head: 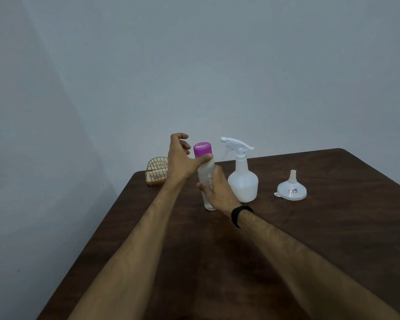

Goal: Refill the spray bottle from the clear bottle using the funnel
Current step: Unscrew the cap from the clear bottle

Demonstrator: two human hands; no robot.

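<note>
Right hand (214, 185) grips the clear bottle (206, 174) mid-body — left hand (179, 155), loosely curled, thumb at its purple cap (202, 148).

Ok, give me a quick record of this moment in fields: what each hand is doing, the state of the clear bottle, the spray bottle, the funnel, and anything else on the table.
right hand: grips the clear bottle's body
left hand: thumb against the cap, fingers curled above, not clearly gripping
clear bottle: upright, base at the table
purple cap: on the bottle
spray bottle: stands right of the clear bottle, trigger head on
funnel: upside down on the table, spout up, untouched
wire holder: far left corner
</note>
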